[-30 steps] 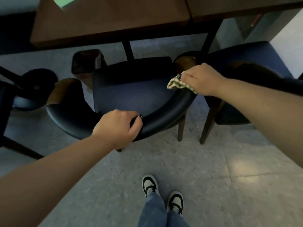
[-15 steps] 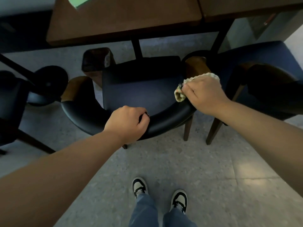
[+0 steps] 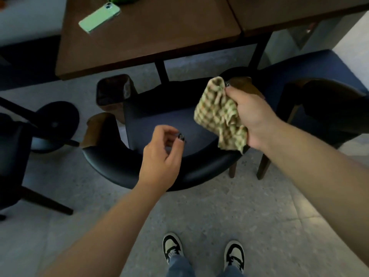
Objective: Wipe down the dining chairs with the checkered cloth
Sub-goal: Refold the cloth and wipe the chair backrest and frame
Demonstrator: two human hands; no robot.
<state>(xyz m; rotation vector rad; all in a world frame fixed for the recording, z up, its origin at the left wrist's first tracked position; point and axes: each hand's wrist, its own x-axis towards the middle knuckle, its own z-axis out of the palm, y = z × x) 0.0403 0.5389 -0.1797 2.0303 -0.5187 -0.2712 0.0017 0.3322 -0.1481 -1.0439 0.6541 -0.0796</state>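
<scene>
A dark dining chair (image 3: 119,164) with a curved black backrest and a blue seat stands in front of me, pushed toward the table. My right hand (image 3: 251,114) grips the green-and-cream checkered cloth (image 3: 219,116), lifted above the chair's right side; the cloth hangs bunched from my fingers. Over the middle of the backrest hovers my left hand (image 3: 161,154), fingers loosely curled and holding nothing. A second dining chair (image 3: 323,108) with a blue seat stands to the right.
A brown wooden table (image 3: 151,37) stretches across the top, with a green phone (image 3: 99,17) lying on it. Another dark chair (image 3: 12,162) stands at the left, near a round black base (image 3: 58,122). A small dark bin (image 3: 113,90) sits under the table. My shoes (image 3: 203,250) stand on the speckled floor.
My left hand has let go of the backrest and lifted. My right hand has raised the cloth off the chair's right arm, and the cloth now hangs free.
</scene>
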